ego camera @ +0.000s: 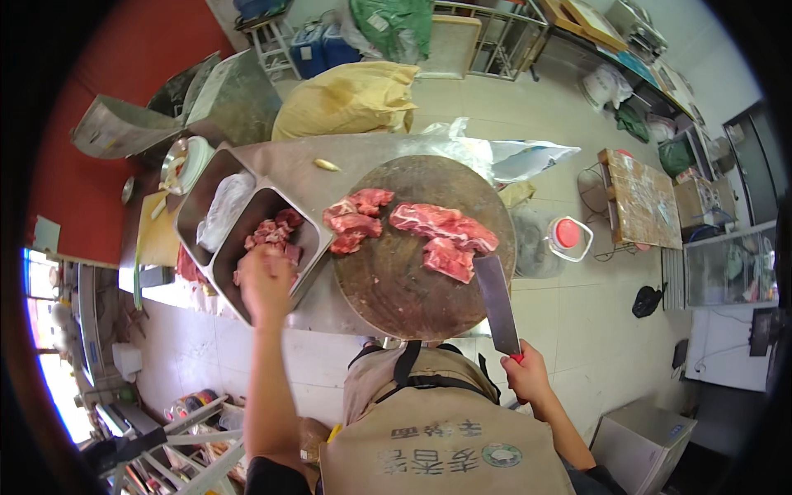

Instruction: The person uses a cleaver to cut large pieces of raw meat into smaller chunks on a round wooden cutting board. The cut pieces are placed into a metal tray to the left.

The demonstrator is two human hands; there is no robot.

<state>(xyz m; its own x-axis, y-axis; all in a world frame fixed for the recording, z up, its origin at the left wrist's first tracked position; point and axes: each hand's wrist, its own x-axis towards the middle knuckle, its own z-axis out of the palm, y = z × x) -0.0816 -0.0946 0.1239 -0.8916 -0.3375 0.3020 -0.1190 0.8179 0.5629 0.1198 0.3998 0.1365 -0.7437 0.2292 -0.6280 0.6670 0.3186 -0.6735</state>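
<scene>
My right hand (529, 374) grips the red handle of a cleaver (497, 303). Its blade points away from me, with the tip over the right edge of a round wooden chopping block (408, 303). Near the tip lies a chunk of raw red meat (448, 258), touching a longer strip of meat (455, 219). More raw meat pieces (356, 223) rest at the block's left side. My left hand (266, 284), blurred, is down in a steel pan (322, 247) over small cut meat pieces (272, 232); whether its fingers hold any is hidden.
Beside that pan, a clear plastic bag (226, 207) lies in another steel compartment. The steel table (278, 154) carries a small pale yellowish piece (327, 165) and plastic sheeting (532, 158). A red-capped plastic jug (564, 235) stands right of the block. Beyond the table sits a yellow sack (346, 99).
</scene>
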